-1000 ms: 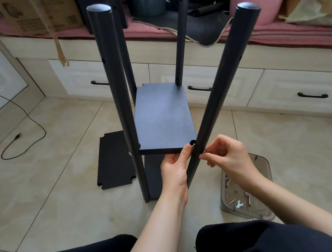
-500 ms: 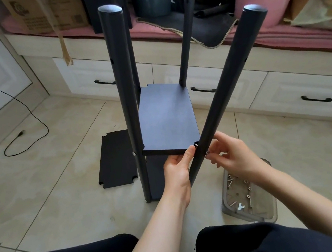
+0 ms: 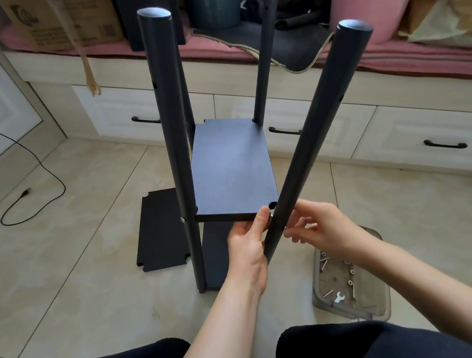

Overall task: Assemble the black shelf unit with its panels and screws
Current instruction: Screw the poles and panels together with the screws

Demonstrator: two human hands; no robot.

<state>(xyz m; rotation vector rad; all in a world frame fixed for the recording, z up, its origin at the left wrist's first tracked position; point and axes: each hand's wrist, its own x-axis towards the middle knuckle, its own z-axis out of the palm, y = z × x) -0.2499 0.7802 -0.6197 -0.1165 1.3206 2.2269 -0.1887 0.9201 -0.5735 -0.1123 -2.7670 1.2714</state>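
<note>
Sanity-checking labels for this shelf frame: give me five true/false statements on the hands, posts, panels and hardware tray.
1. The left hand grips the near right corner of the raised shelf panel. True.
2. The near right post stands straight upright. False: it leans, its top tilted out to the right.
3. The right hand pinches a screw at the near right post. True.
4. The spare panel leans against the drawers. False: it lies flat on the floor, left of the near left post.
5. The hardware tray sits on the raised shelf panel. False: it is on the floor under the right forearm.
</note>
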